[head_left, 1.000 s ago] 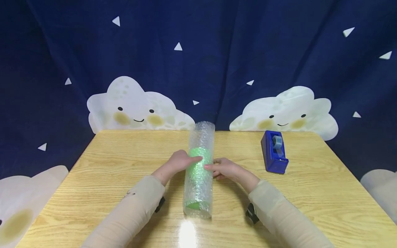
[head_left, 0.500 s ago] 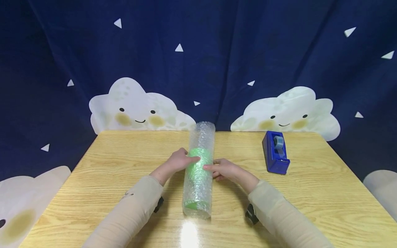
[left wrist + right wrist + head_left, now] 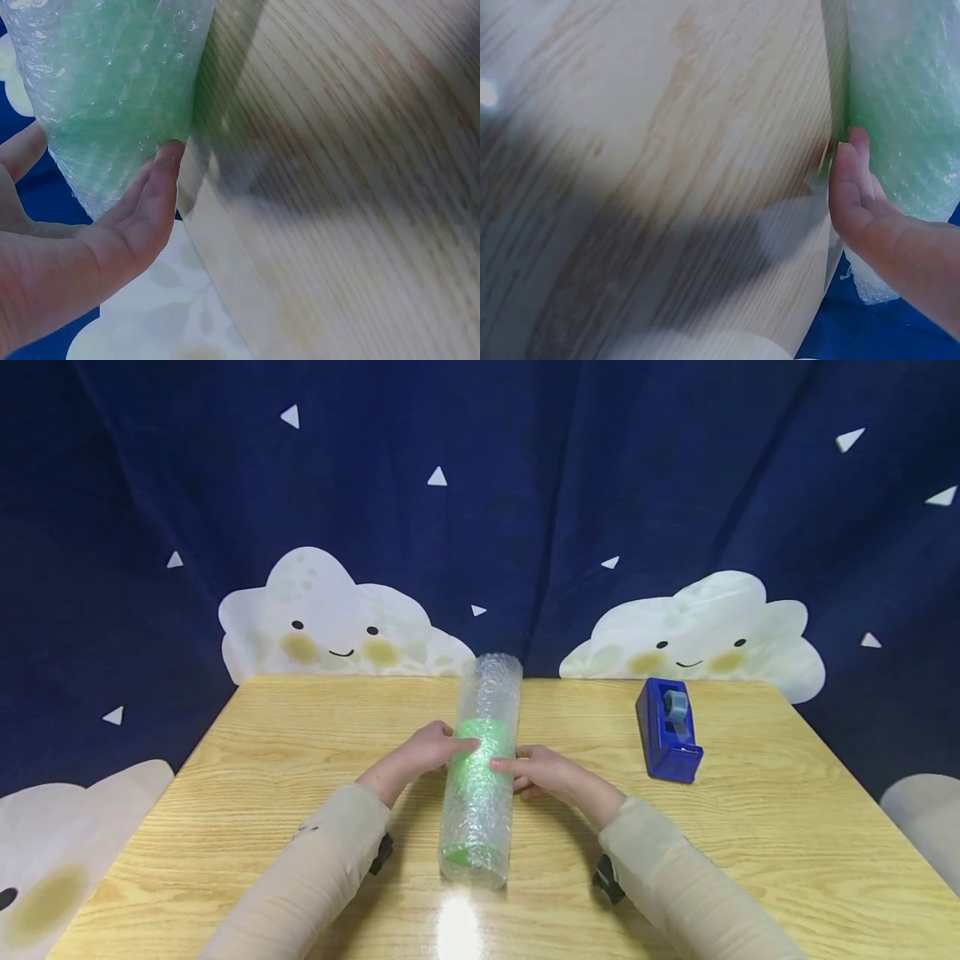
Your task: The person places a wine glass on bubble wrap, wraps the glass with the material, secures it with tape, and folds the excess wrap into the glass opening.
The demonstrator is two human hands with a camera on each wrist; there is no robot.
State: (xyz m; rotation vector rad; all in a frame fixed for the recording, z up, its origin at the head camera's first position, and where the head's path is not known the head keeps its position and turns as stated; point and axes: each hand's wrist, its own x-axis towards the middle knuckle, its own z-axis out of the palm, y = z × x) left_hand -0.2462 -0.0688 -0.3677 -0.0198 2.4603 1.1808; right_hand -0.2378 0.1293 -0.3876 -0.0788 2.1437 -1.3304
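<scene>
A long roll of clear bubble wrap lies on the table, pointing away from me, with something green showing through its layers. Green also shows inside the near end. My left hand holds the roll's left side, thumb on top and fingers down the side. On the opposite side, slightly nearer to me, my right hand holds it too, thumb on top and fingers low beside the table. Both wrist views show fingers bent along the bubble wrap, at the left hand and the right hand.
A blue tape dispenser with a roll of clear tape stands at the back right of the wooden table. Behind the table's far edge hangs a dark blue curtain with white clouds and triangles.
The near end of the bubble wrap roll has shifted slightly left. My left thumb has slid a little left on it; the right hand keeps nearly the same place.
</scene>
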